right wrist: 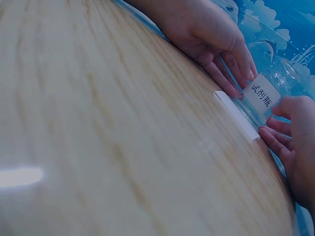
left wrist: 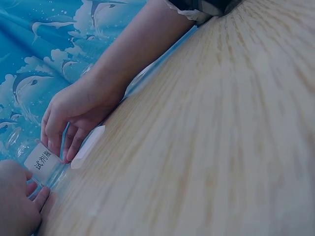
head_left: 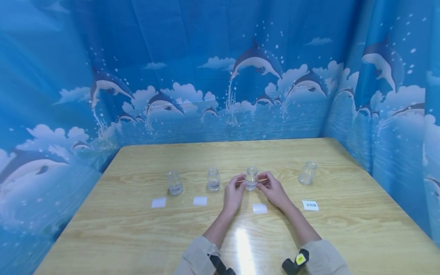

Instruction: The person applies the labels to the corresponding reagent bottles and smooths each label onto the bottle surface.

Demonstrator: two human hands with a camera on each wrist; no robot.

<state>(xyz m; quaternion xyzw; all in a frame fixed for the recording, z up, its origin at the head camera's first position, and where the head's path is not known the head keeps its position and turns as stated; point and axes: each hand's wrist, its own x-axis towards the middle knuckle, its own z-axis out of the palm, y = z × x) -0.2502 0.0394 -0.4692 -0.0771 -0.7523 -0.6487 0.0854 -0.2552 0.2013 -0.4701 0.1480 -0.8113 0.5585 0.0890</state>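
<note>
A small clear glass bottle (head_left: 251, 178) stands upright on the table between both hands. A white label (right wrist: 262, 93) with printed dark characters lies across its front. My left hand (head_left: 234, 195) holds the bottle's left side with thumb and fingers. From the opposite side my right hand (head_left: 275, 191) grips it, the thumb at the label's edge in the right wrist view. In front of the bottle lies a white paper slip (head_left: 259, 208), close below the hands.
Two more labelled glass bottles stand left, one nearer (head_left: 214, 180) and one farther (head_left: 175, 184). Another bottle (head_left: 307, 174) is at right. White slips (head_left: 159, 203) lie before them; the right slip (head_left: 311, 205) bears characters. A dolphin-print curtain (head_left: 206, 68) surrounds the wooden table (head_left: 137, 240).
</note>
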